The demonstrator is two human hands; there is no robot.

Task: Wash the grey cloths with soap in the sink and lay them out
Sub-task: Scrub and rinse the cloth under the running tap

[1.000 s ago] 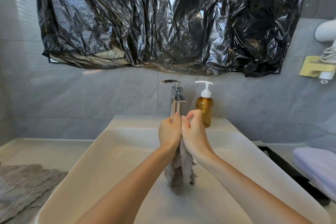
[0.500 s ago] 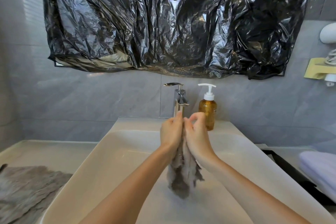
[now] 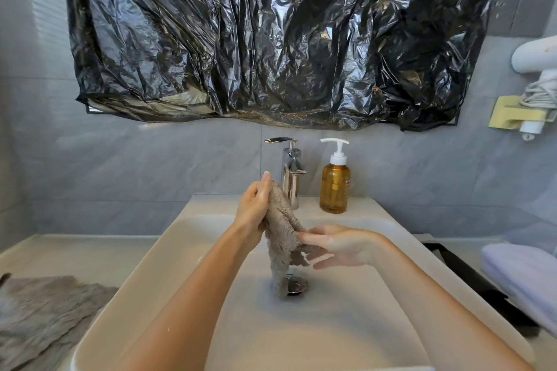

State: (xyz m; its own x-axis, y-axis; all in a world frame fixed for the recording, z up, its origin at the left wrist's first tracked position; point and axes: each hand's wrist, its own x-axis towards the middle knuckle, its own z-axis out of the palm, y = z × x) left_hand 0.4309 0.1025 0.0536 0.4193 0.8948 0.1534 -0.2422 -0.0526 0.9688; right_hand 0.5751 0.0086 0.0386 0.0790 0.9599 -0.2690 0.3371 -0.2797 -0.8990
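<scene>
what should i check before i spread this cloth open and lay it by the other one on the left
1. Left hand grips the top of the grey cloth: ok.
2. Right hand has the lower flap: cannot tell; thumb and fingers touch it, but a firm pinch is unclear.
3. Drips land in the sink: ok; the cloth hangs over the basin, its tip near the drain.
4. Faucet off: ok; no stream shows.
5. Soap rinsed out: cannot tell.
6. Room on the left counter: ok; bare surface shows behind the laid-out grey cloth.
</scene>
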